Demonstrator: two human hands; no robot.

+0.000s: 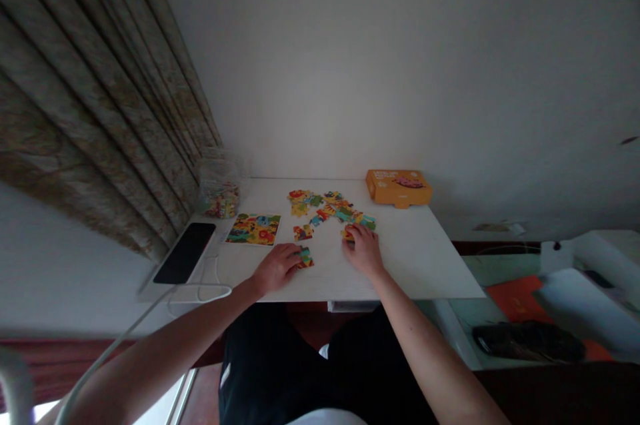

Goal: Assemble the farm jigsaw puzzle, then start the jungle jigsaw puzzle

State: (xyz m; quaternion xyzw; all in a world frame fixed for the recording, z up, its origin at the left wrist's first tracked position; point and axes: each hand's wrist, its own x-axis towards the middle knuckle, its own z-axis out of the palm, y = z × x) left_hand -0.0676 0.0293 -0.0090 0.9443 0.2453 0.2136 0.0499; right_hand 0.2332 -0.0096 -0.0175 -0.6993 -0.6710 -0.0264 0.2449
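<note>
Left hand (277, 267) is grasping a multicoloured cardboard jigsaw piece (305, 258); right hand (363, 250) is grasping a second jigsaw piece (349, 233). Both pieces are resting on a white rectangular desk (415, 258), below an orange cardboard box (399, 188), while a pleated beige curtain (85, 98) is hanging beside the desk.

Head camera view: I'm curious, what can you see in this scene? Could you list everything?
White desk: one, white, centre of view
Jigsaw puzzle pieces: many, multicoloured, scattered mid-desk
Picture card: one, multicoloured, left of the pieces
Cardboard box: one, orange, far desk edge
Clear plastic bag: one, holding colourful pieces, far left corner
Tablet or phone: one, black, left desk edge
Cable: one, white, near the black device
Curtain: one, beige-brown, left
Trousers: one pair, black, below the desk
Left hand: one, touching a piece
Right hand: one, touching pieces
</note>
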